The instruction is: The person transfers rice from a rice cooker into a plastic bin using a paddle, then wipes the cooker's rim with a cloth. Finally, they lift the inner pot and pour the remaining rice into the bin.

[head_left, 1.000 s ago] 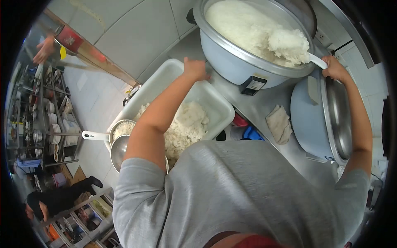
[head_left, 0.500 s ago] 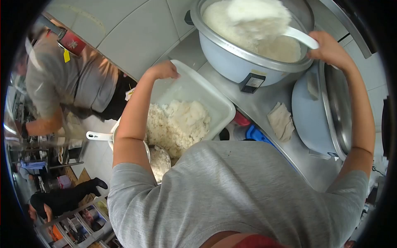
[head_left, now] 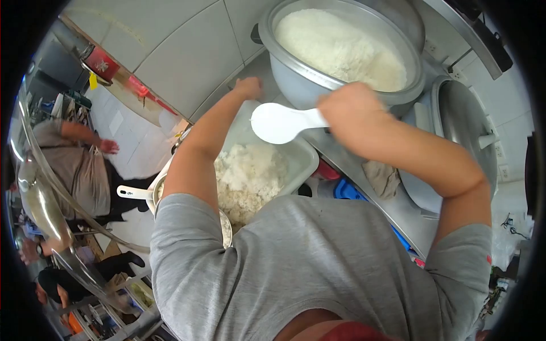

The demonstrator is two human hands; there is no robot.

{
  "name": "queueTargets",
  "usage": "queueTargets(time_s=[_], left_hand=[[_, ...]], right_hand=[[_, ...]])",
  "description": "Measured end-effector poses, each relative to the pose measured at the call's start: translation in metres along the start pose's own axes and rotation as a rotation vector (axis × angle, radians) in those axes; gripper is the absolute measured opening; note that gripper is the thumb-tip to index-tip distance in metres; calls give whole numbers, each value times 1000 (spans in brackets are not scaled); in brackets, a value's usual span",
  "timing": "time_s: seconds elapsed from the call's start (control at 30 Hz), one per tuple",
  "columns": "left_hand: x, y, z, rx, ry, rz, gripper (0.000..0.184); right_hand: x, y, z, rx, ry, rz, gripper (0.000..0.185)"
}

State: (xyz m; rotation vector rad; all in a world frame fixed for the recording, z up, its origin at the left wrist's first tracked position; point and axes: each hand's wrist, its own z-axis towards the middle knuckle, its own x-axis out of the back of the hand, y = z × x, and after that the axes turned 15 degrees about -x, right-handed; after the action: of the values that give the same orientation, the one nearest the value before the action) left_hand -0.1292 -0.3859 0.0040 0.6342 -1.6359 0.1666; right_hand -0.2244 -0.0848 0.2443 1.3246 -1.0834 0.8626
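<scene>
My right hand [head_left: 354, 109] is closed round the handle of a white rice paddle [head_left: 278, 123], slightly blurred. The paddle's broad face shows bare white above a pale plastic tub [head_left: 304, 165]. Cooked rice [head_left: 250, 176] is heaped inside the tub, partly hidden by my left arm and chest. At the tub's far rim, my left hand [head_left: 249, 89] has its fingers curled over the edge. Beyond my right hand stands a large rice cooker [head_left: 298, 85], uncovered and full of white rice [head_left: 335, 48].
A second cooker with a metal lid [head_left: 469, 131] stands at the right. A folded cloth [head_left: 381, 179] lies on the steel counter [head_left: 364, 153]. A white-handled pan [head_left: 135, 192] sits left of the tub. Other people, one a person in grey [head_left: 77, 176], are at the left.
My right hand has brought the paddle from over the cooker to above the tub, and its load of rice is off it. My left hand has shifted slightly right and away.
</scene>
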Motion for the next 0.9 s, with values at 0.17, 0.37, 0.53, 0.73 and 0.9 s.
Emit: queueTargets(time_s=[0.17,0.37,0.53,0.73,0.9], left_hand=[[-30,-6,24,-34,-11,-25,29],[-28,-17,21,-51,77,-236,18],[3,-24,-8,-41,257,-371,16],[6,-5,-13,59,62,-31,21],[-26,5,16,118,0,64,28]], right_hand=[[44,101,-57,-306,335,-7,25],[7,194,-30,-504,376,-243,17],[-13,202,41,-171,404,-317,12],[-13,206,119,78,206,-346,13],[-15,182,162,247,186,-364,13]])
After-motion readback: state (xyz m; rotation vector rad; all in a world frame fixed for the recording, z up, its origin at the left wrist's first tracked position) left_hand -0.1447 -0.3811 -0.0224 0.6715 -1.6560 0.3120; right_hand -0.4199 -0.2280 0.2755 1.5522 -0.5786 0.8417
